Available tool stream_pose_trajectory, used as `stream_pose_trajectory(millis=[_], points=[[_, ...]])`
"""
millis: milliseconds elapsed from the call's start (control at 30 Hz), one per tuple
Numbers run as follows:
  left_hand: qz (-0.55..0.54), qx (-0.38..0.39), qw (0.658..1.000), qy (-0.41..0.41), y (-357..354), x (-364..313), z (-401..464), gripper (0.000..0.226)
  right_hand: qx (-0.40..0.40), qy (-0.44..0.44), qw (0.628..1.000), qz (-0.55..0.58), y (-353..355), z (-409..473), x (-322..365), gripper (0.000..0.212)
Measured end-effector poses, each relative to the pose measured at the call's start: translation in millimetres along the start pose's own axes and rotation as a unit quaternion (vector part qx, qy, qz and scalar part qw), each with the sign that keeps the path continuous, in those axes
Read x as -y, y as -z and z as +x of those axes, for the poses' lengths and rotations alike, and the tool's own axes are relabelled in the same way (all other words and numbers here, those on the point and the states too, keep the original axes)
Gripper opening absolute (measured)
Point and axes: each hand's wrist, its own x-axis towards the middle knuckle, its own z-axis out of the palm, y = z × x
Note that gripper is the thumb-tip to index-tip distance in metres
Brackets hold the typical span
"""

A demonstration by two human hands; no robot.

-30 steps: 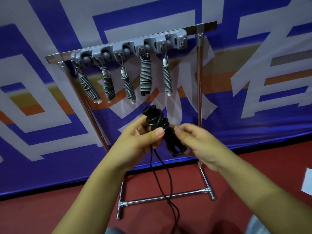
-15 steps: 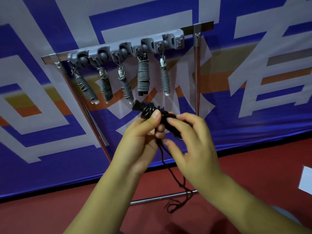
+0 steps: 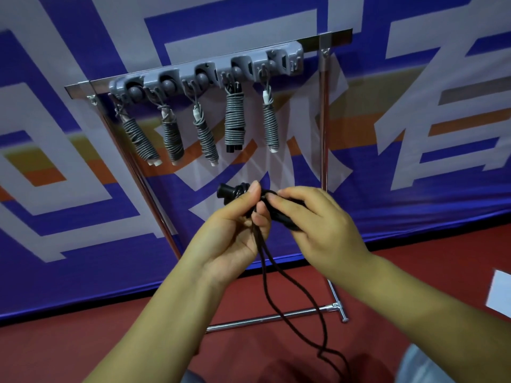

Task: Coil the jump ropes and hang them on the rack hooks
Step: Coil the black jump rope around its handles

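Both hands meet in the middle of the view, in front of a chrome metal rack (image 3: 323, 128) that stands on the dark red floor (image 3: 83, 352) against a blue, white and orange banner (image 3: 414, 161). The left hand (image 3: 232, 233) curls its thumb and fingers round a black jump rope with black handles (image 3: 235, 192), one handle end poking out to the left past the thumb. The right hand (image 3: 318, 225) closes its fingers round the other end of the same bundle, its fingertips touching those of the left hand. Two strands of black cord (image 3: 276, 294) hang from the grip down toward the floor near the person. Farther off, a grey plastic hook strip (image 3: 207, 76) on the rack's top bar carries five coiled grey ropes (image 3: 235, 120), each hanging from its own hook, the fourth from the left with black handle tips, the others with white.
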Motion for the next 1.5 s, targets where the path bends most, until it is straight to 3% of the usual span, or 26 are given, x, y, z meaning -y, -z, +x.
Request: stream_pose_trajectory(millis=[233, 300, 400, 533, 633, 833, 1033, 1133, 1233, 1367, 1500], points=[[0.056, 0.009, 0.997, 0.047, 3, -5, -1, 0.014, 0.097, -0.032, 0.979, 0.179, 13, -4, -9, 0.049], [0.071, 0.034, 0.995, 0.057, 7, -7, -2, 0.018, 0.094, -0.066, 0.969, 0.220, 17, -5, -4, 0.053], [0.127, 0.112, 0.985, 0.038, 19, -12, -4, 0.047, 0.062, -0.153, 0.947, 0.274, 24, -5, 5, 0.057], [0.274, 0.161, 0.947, -0.047, 23, -15, -9, 0.030, 0.012, -0.281, 0.893, 0.352, 38, 1, 25, 0.044], [0.345, 0.151, 0.924, -0.063, 20, -17, -12, 0.023, 0.012, -0.347, 0.850, 0.395, 44, 6, 36, 0.040], [0.448, 0.131, 0.880, -0.087, 20, -21, -11, 0.015, 0.016, -0.414, 0.814, 0.407, 43, 5, 40, 0.036], [0.527, 0.081, 0.809, -0.247, 11, -7, -18, 0.025, -0.030, -0.472, 0.719, 0.510, 45, 8, 48, 0.030], [0.506, 0.028, 0.807, -0.302, 11, 0, -16, 0.026, -0.013, -0.480, 0.691, 0.540, 51, 10, 50, 0.033], [0.477, -0.008, 0.827, -0.298, 15, 4, -9, 0.032, -0.005, -0.491, 0.666, 0.561, 54, 11, 51, 0.035], [0.420, 0.110, 0.862, -0.262, 20, 3, -1, 0.029, 0.015, -0.526, 0.580, 0.622, 54, 13, 52, 0.038], [0.411, 0.162, 0.837, -0.322, 20, 3, 0, 0.029, 0.036, -0.566, 0.444, 0.694, 53, 21, 48, 0.038]])
